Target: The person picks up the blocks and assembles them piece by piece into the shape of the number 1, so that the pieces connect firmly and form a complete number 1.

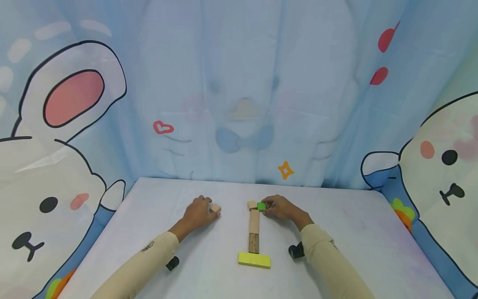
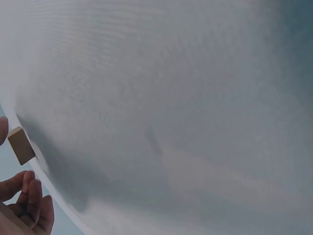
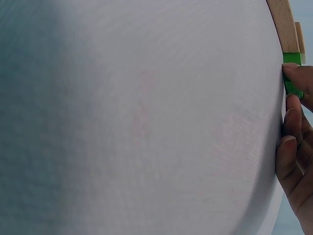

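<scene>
My left hand (image 1: 198,212) is around a small plain wooden cube (image 1: 215,207), thumb on one side and fingers on the other. In the left wrist view a gap shows between the cube (image 2: 21,146) and the lower fingers (image 2: 36,200). My right hand (image 1: 280,207) pinches a green block (image 1: 261,206) at the far end of a row of blocks. That block sits against another plain wooden cube (image 1: 252,204). Toward me the row continues with a light wooden block (image 1: 254,221), a darker brown block (image 1: 254,243) and a yellow bar (image 1: 254,260) laid crosswise.
A white cloth covers the table (image 1: 209,270). Behind it hangs a light blue curtain (image 1: 242,62) printed with cartoon animals. Dark wrist cameras (image 1: 296,251) hang under both beige sleeves (image 1: 332,257).
</scene>
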`<state>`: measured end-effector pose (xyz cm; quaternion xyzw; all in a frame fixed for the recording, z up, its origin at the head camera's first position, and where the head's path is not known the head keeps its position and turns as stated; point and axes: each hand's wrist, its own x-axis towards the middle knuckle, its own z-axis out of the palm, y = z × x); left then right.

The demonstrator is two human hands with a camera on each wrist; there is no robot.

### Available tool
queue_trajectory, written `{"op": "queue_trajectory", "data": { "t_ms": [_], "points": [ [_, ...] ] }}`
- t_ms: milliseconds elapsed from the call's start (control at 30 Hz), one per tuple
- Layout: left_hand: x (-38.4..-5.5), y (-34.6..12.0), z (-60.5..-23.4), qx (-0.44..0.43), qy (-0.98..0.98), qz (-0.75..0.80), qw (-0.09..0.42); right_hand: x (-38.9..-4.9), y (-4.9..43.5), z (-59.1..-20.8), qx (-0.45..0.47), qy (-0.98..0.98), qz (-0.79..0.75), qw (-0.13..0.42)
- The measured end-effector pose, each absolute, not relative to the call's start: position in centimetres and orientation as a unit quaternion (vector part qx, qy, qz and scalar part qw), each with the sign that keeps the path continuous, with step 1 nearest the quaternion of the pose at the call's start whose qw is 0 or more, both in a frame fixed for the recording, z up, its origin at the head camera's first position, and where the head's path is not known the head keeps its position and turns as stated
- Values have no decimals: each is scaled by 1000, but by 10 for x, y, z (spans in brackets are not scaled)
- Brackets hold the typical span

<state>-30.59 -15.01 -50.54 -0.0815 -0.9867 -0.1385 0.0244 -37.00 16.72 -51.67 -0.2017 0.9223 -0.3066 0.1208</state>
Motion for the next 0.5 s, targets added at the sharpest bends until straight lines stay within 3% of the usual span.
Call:
{"op": "queue_trajectory", "data": {
  "t_ms": [500],
  "points": [
    [-309,-149,-513,-86,-981,-173,8,-375,170,-520,-213,918,-311,121]
  ]
}}
